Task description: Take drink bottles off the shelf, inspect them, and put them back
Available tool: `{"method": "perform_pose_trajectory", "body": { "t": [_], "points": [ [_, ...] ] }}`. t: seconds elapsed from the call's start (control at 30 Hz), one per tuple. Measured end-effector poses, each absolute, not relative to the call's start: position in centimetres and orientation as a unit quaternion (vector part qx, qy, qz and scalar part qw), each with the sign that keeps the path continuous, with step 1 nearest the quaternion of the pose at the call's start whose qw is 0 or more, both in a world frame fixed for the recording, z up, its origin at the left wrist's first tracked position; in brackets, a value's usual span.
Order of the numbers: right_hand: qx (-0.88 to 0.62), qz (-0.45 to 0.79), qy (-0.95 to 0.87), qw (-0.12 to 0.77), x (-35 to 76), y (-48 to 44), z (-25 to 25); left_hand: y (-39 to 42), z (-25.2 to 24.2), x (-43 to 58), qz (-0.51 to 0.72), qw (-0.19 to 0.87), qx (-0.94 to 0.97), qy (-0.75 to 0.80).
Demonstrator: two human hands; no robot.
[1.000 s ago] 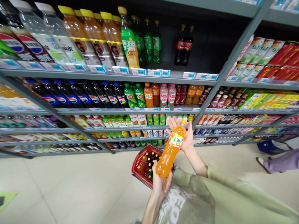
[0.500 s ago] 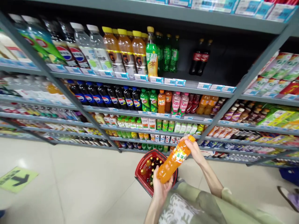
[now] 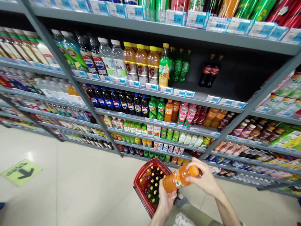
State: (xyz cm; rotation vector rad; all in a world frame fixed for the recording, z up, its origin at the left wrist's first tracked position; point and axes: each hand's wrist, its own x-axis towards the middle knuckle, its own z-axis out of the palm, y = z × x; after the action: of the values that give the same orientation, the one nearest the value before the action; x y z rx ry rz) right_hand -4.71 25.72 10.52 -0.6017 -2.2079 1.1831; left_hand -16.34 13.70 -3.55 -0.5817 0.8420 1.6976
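Observation:
An orange soda bottle (image 3: 175, 181) with an orange cap and a printed label lies tilted between my two hands. My left hand (image 3: 166, 195) is wrapped around its base end. At the other end, my right hand (image 3: 203, 175) has its fingers closed about the neck just by the cap. Under the bottle stands a red shopping basket (image 3: 138, 179) on the floor, holding several dark, green and amber bottles with gold-coloured caps. Part of the basket is hidden behind my left hand and the soda bottle.
Grey shelving (image 3: 160, 91) full of drinks runs across the view. Similar orange soda bottles (image 3: 168, 110) stand on a middle shelf. A yellow-green floor sticker (image 3: 22, 172) with an arrow lies on the pale tiled floor (image 3: 89, 185) to the left.
The view has tilted up, showing more of the top shelf. The bottle has turned so its cap points more toward me, and my right hand has shifted around the neck.

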Motion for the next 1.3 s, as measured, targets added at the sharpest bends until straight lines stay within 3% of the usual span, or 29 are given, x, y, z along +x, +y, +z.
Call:
{"method": "perform_pose_trajectory", "body": {
  "t": [0.13,0.33,0.67,0.93,1.3],
  "points": [
    [-0.217,0.364,-0.821,0.383,-4.2,24.2,10.4,16.1,-3.8,-15.9,0.741,0.547,-0.213,0.325],
    [-0.199,0.221,-0.817,0.494,-3.3,26.0,11.3,18.7,-2.5,-15.3,0.807,0.507,-0.008,0.302],
    [-0.122,0.131,-0.841,0.511,-6.4,30.1,14.5,18.0,0.8,-16.3,0.784,0.507,0.226,0.277],
    [-0.094,0.087,-0.828,0.545,-10.2,32.3,16.9,18.1,2.0,-16.2,0.767,0.519,0.286,0.247],
    [-0.096,0.099,-0.825,0.547,-15.4,36.7,17.6,13.5,-4.5,-13.8,0.537,0.558,0.447,0.448]
  ]
}}
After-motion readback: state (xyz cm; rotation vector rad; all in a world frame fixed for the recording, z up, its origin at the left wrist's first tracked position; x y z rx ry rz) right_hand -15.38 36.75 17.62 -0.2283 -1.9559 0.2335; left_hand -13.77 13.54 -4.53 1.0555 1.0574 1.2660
